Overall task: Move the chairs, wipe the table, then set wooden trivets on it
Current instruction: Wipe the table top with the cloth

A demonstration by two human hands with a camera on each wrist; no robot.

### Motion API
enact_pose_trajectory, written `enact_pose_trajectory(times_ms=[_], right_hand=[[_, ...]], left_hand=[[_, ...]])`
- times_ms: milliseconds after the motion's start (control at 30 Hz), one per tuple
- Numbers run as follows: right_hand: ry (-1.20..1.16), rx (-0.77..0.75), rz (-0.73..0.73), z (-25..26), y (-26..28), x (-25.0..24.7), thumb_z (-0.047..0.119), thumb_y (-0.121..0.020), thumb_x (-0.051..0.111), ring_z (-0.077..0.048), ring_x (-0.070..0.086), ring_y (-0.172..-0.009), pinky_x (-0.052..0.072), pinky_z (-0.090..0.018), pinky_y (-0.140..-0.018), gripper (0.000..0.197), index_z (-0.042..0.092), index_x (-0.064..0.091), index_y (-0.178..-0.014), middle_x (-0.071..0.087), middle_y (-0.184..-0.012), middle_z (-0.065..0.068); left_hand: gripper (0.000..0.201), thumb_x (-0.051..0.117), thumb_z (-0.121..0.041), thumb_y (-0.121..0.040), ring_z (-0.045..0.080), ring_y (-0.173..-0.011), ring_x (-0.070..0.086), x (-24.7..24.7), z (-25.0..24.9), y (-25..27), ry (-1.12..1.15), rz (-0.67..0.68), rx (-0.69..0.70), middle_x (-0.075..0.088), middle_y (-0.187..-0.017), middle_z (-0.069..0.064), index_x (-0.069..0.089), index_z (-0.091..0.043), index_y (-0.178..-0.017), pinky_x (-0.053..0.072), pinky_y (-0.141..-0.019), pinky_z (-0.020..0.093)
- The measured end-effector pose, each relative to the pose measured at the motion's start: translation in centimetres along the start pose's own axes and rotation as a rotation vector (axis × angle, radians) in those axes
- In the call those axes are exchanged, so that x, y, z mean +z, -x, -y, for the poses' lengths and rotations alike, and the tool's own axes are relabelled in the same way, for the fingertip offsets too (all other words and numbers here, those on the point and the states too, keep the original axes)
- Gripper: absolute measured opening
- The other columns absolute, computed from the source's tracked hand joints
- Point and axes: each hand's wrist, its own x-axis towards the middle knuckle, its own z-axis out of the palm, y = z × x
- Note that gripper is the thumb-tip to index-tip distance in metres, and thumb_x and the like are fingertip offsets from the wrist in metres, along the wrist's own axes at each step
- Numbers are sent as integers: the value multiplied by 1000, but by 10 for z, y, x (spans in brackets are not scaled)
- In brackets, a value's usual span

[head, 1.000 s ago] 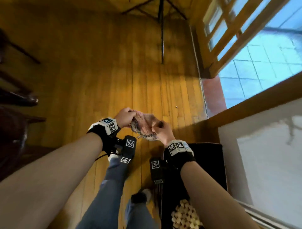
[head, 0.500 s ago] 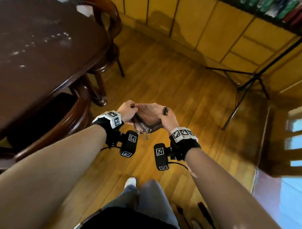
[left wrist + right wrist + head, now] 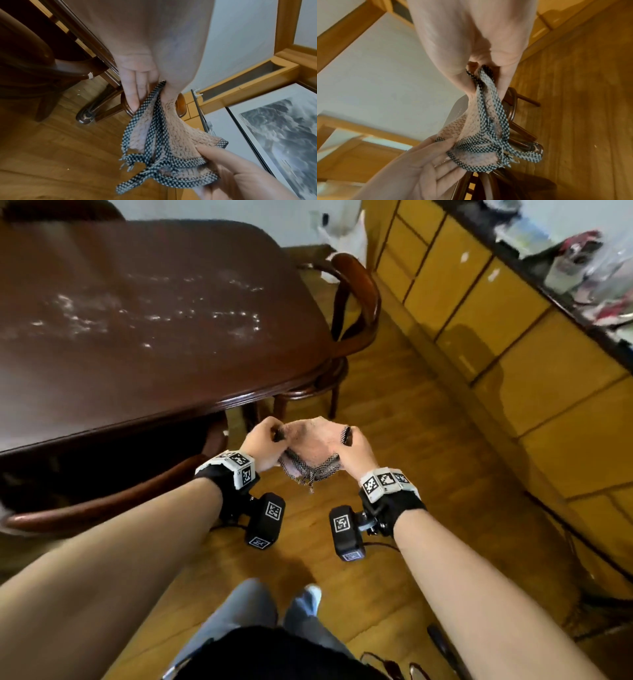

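Note:
A pinkish cleaning cloth [image 3: 313, 446] with a black-and-white checked border is stretched between both hands, just off the table's near right corner. My left hand [image 3: 265, 445] pinches its left edge and my right hand [image 3: 352, 450] pinches its right edge. The left wrist view shows the cloth [image 3: 173, 135] bunched, with frayed trim hanging down. In the right wrist view the cloth [image 3: 481, 129] hangs between the same two hands. The dark wooden table [image 3: 144, 344] carries white dusty smears. One dark wooden chair [image 3: 356, 313] stands at the table's right end, another [image 3: 102, 501] at its near side.
Yellow wooden cabinets [image 3: 496, 330] run along the right under a cluttered dark counter [image 3: 582, 268]. The plank floor [image 3: 428, 474] lies between them and the table. My legs [image 3: 253, 607] are below. A framed picture [image 3: 283, 128] leans against the wall.
The head view has swung from the window and floor round to the table and cabinets. Both hands have kept hold of the cloth and now spread it wider.

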Motion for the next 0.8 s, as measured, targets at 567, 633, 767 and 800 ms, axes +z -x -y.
enact_pose_trajectory(times_ms=[567,633,767,800], right_hand=[[210,-30,242,100,-266,45,6,-88,57,-31,61,-104,55,-50,-85,32,6,53,-119,61,-117,-11],[209,-9,256,116,-298,51,10,-86,61,-31,62,-102,56,-49,-82,34,6,52,-119,61,-116,-10],[190,-3,233,140,-357,60,9,-86,61,-30,62,-100,55,-51,-83,24,11,53,-108,62,-112,-11],[192,4,236,147,-371,62,8,-87,60,-30,63,-99,55,-50,-84,22,13,53,-107,62,-111,-10]], left_hand=[[22,51,4,-87,38,-84,66,-69,-3,-218,176,-232,-190,64,-97,18,52,-18,-84,57,-72,48],[18,53,3,-86,28,-83,64,-86,-15,-248,111,-241,-186,65,-95,13,54,-15,-88,52,-72,32],[18,53,3,-86,15,-71,59,-114,-36,-305,61,-257,-182,62,-92,8,56,-13,-92,47,-54,16],[18,52,4,-86,12,-66,58,-119,-40,-318,64,-254,-190,61,-90,8,55,-13,-91,47,-47,14]])
